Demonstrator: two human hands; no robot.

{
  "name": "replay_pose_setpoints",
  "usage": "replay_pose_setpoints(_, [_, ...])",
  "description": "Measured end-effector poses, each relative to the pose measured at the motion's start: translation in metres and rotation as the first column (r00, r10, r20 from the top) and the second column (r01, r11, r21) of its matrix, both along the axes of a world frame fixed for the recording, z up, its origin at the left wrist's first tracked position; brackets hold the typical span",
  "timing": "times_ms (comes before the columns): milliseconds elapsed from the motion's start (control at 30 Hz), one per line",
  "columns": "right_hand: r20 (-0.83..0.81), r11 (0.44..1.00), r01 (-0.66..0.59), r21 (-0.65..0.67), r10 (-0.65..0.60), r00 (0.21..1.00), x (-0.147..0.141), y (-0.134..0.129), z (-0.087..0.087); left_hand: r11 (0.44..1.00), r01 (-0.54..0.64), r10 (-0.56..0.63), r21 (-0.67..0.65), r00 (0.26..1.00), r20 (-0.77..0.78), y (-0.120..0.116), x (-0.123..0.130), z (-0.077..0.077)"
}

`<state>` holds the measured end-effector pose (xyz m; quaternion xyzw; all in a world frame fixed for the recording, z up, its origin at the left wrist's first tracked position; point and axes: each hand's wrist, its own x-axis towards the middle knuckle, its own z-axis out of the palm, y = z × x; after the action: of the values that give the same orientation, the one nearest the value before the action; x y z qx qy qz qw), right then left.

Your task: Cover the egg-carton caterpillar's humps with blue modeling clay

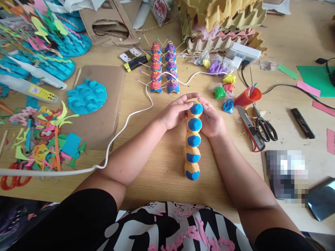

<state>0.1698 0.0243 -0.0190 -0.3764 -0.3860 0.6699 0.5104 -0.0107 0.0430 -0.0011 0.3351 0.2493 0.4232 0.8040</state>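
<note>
Between my two hands is an egg-carton strip point(193, 150), orange-yellow with a blue patch on each bump, its length pointing toward me. My left hand point(178, 111) grips the far end from the left, thumb on top near the first blue patch. From the other side my right hand point(211, 118) closes round the same end, and a thin bluish stick point(207, 118) shows by its fingers. Beyond my hands stand two finished-looking egg-carton caterpillars, a red and blue one point(156, 66) and a purple and blue one point(171, 66), with pins sticking out.
A white cable point(136, 112) crosses the table by my left arm. Left are a blue paper disc point(87, 96) on cardboard point(104, 129) and paper scraps point(49, 136). Right are clay bags point(220, 92), a red cup point(248, 97), a cutter point(251, 129) and scissors point(264, 127). Egg trays point(222, 21) are stacked behind.
</note>
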Motion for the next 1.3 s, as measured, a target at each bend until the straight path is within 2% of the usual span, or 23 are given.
replay_pose_setpoints(133, [0.038,1.0,0.005,0.022,-0.006,0.999,-0.003,-0.001,0.001,1.0,0.011,-0.011,0.023,1.0,-0.024,0.0,-0.001,-0.001])
replay_pose_setpoints(367, [-0.059,0.999,-0.03,0.016,0.031,0.998,-0.009,-0.002,0.004,0.999,-0.004,0.004,0.05,1.0,-0.015,-0.001,0.001,-0.002])
replay_pose_setpoints(600, [-0.053,0.999,-0.047,-0.006,0.047,0.997,-0.009,-0.003,0.006,0.999,-0.035,0.035,-0.02,0.999,0.01,-0.002,0.002,0.002])
replay_pose_setpoints(800, [-0.054,0.998,-0.066,-0.01,0.065,0.996,-0.01,-0.006,0.01,0.998,-0.055,0.052,-0.032,0.996,-0.076,-0.002,0.003,0.004])
replay_pose_setpoints(933, [-0.091,0.998,-0.054,-0.031,0.051,0.995,-0.013,-0.006,0.012,0.998,-0.047,0.045,-0.041,0.997,-0.058,-0.003,0.002,0.006])
replay_pose_setpoints(1300, [-0.052,0.998,-0.018,-0.055,0.015,0.999,0.0,0.002,-0.004,0.995,-0.018,0.022,-0.095,0.999,0.046,0.003,0.003,-0.002])
